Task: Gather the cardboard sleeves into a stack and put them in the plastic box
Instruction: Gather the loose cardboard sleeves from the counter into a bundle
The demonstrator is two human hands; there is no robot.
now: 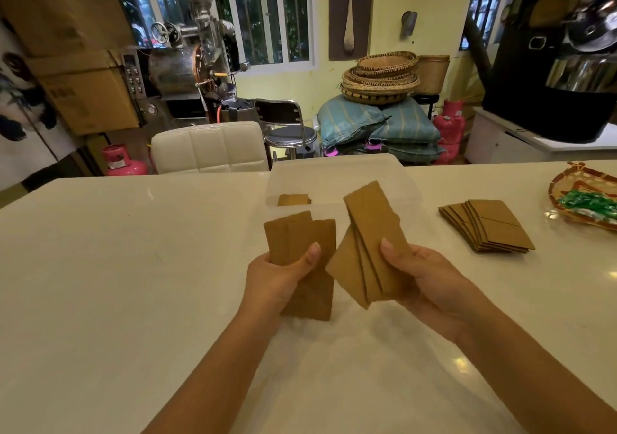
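Landmark: the plastic box (337, 173), clear, sitting on the white table (117, 266) at its far edge. Both hands are raised over the table, on the near side of the box. Left hand (280, 280) is closed around a small bunch of cardboard sleeves (300, 240), thumb pressed on the front, sleeves roughly upright and slightly fanned. Right hand (424, 280) grips a second bunch of sleeves (370, 243), fanned and tilted, top end leaning toward the box, thumb on top. The two bunches are just beside each other; contact unclear. One sleeve inside the box (293, 200) lies flat at its near left corner. To the right of the box, a loose fanned pile of sleeves (490, 226) lies on the table. Further right of the box, a woven tray (564, 200) with green packets (594, 203).
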